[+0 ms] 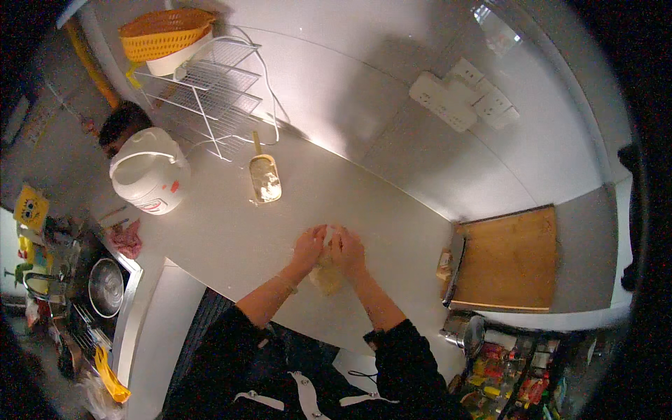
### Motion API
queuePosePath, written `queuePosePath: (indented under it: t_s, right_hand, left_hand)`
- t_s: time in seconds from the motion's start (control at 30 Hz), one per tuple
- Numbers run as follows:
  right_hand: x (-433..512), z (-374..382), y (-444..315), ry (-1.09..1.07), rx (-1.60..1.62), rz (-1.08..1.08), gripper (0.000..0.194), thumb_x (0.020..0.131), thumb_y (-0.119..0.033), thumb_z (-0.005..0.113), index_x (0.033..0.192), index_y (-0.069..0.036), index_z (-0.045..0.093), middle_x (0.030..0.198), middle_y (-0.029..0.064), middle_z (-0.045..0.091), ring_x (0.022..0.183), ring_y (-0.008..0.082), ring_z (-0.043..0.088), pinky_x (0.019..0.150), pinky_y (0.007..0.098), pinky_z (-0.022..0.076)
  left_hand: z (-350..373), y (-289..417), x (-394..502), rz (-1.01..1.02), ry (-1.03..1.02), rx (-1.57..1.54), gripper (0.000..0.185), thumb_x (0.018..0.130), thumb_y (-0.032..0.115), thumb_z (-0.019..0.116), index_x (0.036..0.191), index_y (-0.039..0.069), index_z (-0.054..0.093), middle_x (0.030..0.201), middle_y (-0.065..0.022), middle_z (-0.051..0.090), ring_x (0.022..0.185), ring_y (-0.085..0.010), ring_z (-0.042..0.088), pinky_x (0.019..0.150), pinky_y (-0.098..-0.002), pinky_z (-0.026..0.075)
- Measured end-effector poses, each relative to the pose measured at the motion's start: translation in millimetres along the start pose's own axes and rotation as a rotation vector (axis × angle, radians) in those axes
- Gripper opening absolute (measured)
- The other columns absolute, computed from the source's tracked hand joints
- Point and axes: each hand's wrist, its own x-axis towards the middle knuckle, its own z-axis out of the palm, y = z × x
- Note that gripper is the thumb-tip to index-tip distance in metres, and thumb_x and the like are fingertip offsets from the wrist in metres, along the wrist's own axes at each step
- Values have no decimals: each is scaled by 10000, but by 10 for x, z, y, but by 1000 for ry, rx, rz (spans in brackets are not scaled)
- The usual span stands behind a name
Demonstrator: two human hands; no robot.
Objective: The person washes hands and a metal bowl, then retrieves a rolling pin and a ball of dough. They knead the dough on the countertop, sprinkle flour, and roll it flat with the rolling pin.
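My left hand [308,248] and my right hand [347,251] meet over the pale countertop [220,231], thumbs and fingertips almost touching. The fingers of both are curled over the far part of a pale yellowish mass, possibly dough [326,278], whose near part shows between my wrists. How firmly each hand grips it is hidden under the fingers. Further off, left of my hands, lies a scoop [265,178] with white powder in it and a little spilled beside it.
A white bucket [149,178] with a handle stands at the left, before a wire rack [210,89] holding an orange basket [165,37]. A person's head shows behind the bucket. A sink with a metal bowl [106,287] is at far left, a wooden board [506,260] at right.
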Motion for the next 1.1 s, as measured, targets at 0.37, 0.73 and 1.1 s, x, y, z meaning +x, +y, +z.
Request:
queuePosePath:
  t_s: [0.37,0.73,1.1]
  right_hand:
    - [-820,451,-110,374,29,-148,327,948,-204,389,1082,-4,610,1079,164,634,998,352,571,892,464,411]
    - [-221,428,-19,408,48,27,305,941,-257,417,938,-63,651,877,113,646,800,303,569,761,415,385]
    - [87,591,367,385,-18,110,370,950,-324,452,797,-61,662,737,152,637,696,362,597,640,454,447]
  left_hand:
    - [142,-102,-605,333,-27,311,282,804,240,616,1004,44,644,948,-106,645,889,-295,601,781,-438,454]
    - [373,-365,53,224,-179,338,210,860,291,563,899,107,655,870,-84,650,829,-278,618,689,-413,485]
    - [501,-406,423,180,-187,337,223,868,278,552,813,86,651,804,-121,660,790,-320,637,681,-427,518]
